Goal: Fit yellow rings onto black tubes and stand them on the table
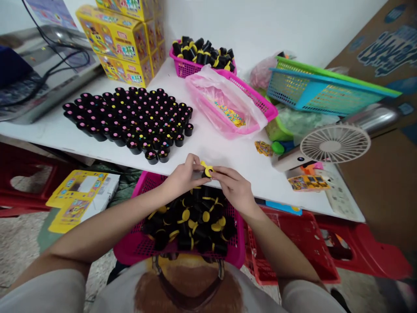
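- Head view, over the far end of the magenta basket [127,252]: pinching a small black-and-yellow cup [208,171] between the left hand [185,174] and the right hand [237,190], fingertips of both pressed to it, its shape partly covered by them.
- Inside the magenta basket: a jumble of black pots with yellow lids [185,215], tipped at many angles.
- Just beyond the magenta basket: the near edge of a white worktop [221,152].
- On the worktop, beyond and left of the magenta basket: close rows of upright black cups [133,119], mostly dotted pink on top, a few yellow.
- Farther beyond, on the same side of the magenta basket: stacked yellow boxes [112,37].
- Beyond and slightly right of the magenta basket: a pink basket [272,111] lined with clear plastic, small multicoloured pellets [231,115] gathered inside; behind it, a rear basket [184,68] heaped with black-and-yellow pieces.
- Well right of the magenta basket, on the worktop: a fan [335,145] and, behind it, a blue basket [312,95].
- Left of the magenta basket, lower down: flat yellow cartons [76,200].
- Right of the magenta basket, below the worktop: a red crate [302,248].
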The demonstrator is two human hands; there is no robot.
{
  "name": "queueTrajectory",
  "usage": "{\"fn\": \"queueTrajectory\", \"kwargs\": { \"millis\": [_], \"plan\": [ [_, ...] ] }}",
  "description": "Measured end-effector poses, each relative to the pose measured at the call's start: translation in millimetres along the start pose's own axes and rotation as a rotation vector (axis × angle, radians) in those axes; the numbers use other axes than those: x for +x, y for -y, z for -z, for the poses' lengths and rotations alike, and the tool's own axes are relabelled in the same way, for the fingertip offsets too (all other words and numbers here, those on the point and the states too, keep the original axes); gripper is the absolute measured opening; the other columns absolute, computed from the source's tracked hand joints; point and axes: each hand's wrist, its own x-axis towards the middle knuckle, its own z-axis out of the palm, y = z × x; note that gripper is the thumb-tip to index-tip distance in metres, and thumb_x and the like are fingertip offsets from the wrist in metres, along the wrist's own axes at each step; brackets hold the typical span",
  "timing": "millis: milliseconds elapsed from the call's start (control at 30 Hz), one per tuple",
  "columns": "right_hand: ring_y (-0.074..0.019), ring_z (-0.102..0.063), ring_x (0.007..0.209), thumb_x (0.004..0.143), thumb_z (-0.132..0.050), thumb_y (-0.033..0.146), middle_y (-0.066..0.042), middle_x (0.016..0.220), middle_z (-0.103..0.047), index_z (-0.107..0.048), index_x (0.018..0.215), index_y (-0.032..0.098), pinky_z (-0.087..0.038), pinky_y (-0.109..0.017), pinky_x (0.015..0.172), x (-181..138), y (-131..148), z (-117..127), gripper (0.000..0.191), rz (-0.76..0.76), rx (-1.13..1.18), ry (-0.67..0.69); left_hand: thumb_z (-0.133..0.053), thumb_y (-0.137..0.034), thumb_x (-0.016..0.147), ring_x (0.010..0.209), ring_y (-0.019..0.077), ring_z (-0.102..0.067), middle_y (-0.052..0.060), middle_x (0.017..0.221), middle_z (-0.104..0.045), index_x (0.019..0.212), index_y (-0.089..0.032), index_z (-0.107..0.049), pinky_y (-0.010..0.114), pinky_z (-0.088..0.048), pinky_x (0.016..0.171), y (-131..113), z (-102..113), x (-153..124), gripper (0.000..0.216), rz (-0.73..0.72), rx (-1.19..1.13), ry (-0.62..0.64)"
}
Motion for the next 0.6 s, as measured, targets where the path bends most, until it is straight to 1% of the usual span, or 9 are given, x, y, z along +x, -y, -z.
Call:
{"fn": "queueTrajectory", "kwargs": {
  "millis": [133,200,267,333,400,500,600],
  "plan": [
    [-0.0216,-0.071,0.115,0.103,-0.049,0.019,-0.005,0.119,-0.076,-0.078,0.116,0.035,-0.061,-0.045,0.103,0,1,-8,0.036,0.057,0.001,-0.064,-0.076,-0.033,0.088,0.083,0.0171,-0.076,0.001,0.101,-0.08,0.111,-0.027,-0.038,0.026,-0.054,0.075,-2,1,-4,0.045,0.015,0.031,0.01],
    [-0.0214,-0.071,0.116,0.103,-0.048,0.018,-0.005,0.118,-0.076,-0.078,0.113,0.035,-0.059,-0.045,0.106,-1,0,-12,0.036,0.029,0.0,-0.098,-0.075,-0.033,0.09,0.088,0.0172,-0.076,0.002,0.106,-0.079,0.118,-0.026,-0.044,0.027,-0.055,0.079,-4,1,-6,0.042,-0.006,0.064,0.017],
    [-0.0215,-0.071,0.116,0.103,-0.045,0.018,-0.005,0.115,-0.077,-0.078,0.109,0.035,-0.059,-0.046,0.107,-3,-2,-17,0.038,-0.014,0.001,-0.125,-0.07,-0.032,0.094,0.092,0.0173,-0.076,0.002,0.109,-0.078,0.121,-0.025,-0.051,0.027,-0.055,0.084,-3,1,-7,0.034,-0.062,0.111,0.036],
    [-0.0226,-0.072,0.114,0.103,-0.044,0.018,-0.007,0.107,-0.078,-0.079,0.103,0.032,-0.06,-0.046,0.106,-4,-4,-22,0.038,-0.024,0.005,-0.142,-0.066,-0.031,0.097,0.091,0.0171,-0.075,0.003,0.109,-0.078,0.12,-0.024,-0.059,0.028,-0.056,0.085,-2,1,-8,0.025,-0.123,0.15,0.056],
    [-0.0244,-0.072,0.114,0.101,-0.046,0.019,-0.009,0.099,-0.078,-0.079,0.097,0.029,-0.06,-0.047,0.106,-5,-5,-27,0.035,-0.006,0.004,-0.136,-0.064,-0.03,0.099,0.091,0.017,-0.075,0.003,0.109,-0.078,0.117,-0.023,-0.064,0.028,-0.056,0.086,0,1,-8,0.02,-0.165,0.158,0.06],
    [-0.0255,-0.072,0.112,0.099,-0.049,0.02,-0.009,0.095,-0.077,-0.078,0.092,0.028,-0.06,-0.049,0.105,-5,-4,-30,0.031,0.004,-0.035,-0.11,-0.064,-0.03,0.099,0.098,0.0175,-0.075,0.004,0.114,-0.078,0.115,-0.022,-0.067,0.029,-0.057,0.092,4,1,-6,0.018,-0.206,0.125,0.061],
    [-0.0245,-0.073,0.105,0.099,-0.052,0.023,-0.009,0.094,-0.077,-0.076,0.086,0.025,-0.063,-0.046,0.097,1,-6,-23,0.028,0.038,-0.014,-0.132,-0.066,-0.032,0.098,0.096,0.017,-0.077,0.004,0.112,-0.079,0.114,-0.021,-0.069,0.027,-0.058,0.089,7,2,-3,0.02,-0.249,0.082,0.058]
  ]
}}
